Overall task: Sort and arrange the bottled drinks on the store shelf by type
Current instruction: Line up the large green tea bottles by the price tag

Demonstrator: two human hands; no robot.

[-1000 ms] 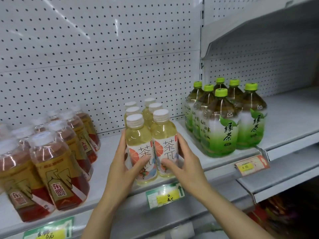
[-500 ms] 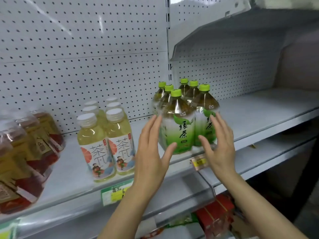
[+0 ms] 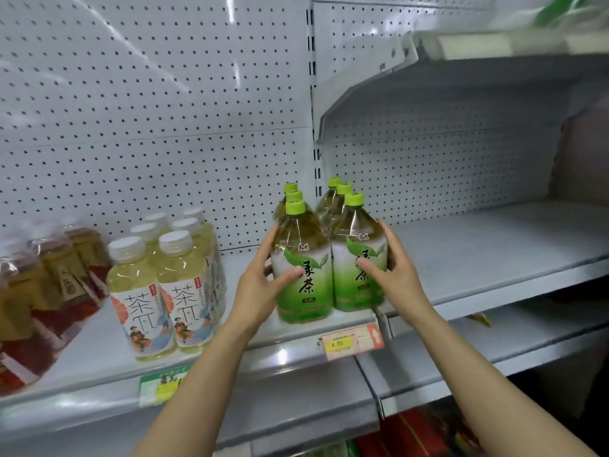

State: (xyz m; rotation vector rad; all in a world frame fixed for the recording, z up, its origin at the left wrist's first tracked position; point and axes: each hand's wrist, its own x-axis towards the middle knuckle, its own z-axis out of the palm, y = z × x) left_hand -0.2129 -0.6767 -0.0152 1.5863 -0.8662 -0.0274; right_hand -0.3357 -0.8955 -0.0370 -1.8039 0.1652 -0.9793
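Two rows of green-capped green tea bottles (image 3: pixel 304 275) stand at the front of the grey shelf (image 3: pixel 283 354), by the joint between two shelf sections. My left hand (image 3: pixel 260 285) clasps the left front bottle, thumb across its label. My right hand (image 3: pixel 392 275) presses the right front bottle (image 3: pixel 357 258) from the right side. Left of them stands a group of pale yellow tea bottles with white caps (image 3: pixel 164 285). Amber-and-red bottles (image 3: pixel 43 291) fill the far left, blurred.
A white pegboard back wall (image 3: pixel 164 127) rises behind the shelf. The shelf section to the right (image 3: pixel 494 245) holds no bottles. An orange price tag reading 4.00 (image 3: pixel 351 341) and a green tag (image 3: pixel 164 382) hang on the shelf edge. Red packages (image 3: pixel 415 433) lie below.
My hands left the pale yellow bottles, moved right, and closed onto the two front green tea bottles. The green bottles now stand in two straight rows.
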